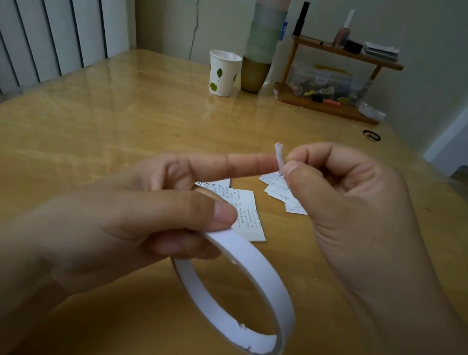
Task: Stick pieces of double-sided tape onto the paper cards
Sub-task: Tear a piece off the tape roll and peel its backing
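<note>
White tape roll (243, 288), a thin ring, sits low in the middle of the frame, held up over the wooden desk (84, 112). On the left, the left hand (135, 217) grips the roll with thumb on top and one finger pointing straight out. Past it, paper cards (244, 212) lie flat on the desk in the middle. On the right, the right hand (341, 199) pinches a small white tape piece (279, 156) at that fingertip.

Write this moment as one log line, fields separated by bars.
left hand: holds tape roll | right hand: pinches tape piece | cards: on table, no tape seen
</note>
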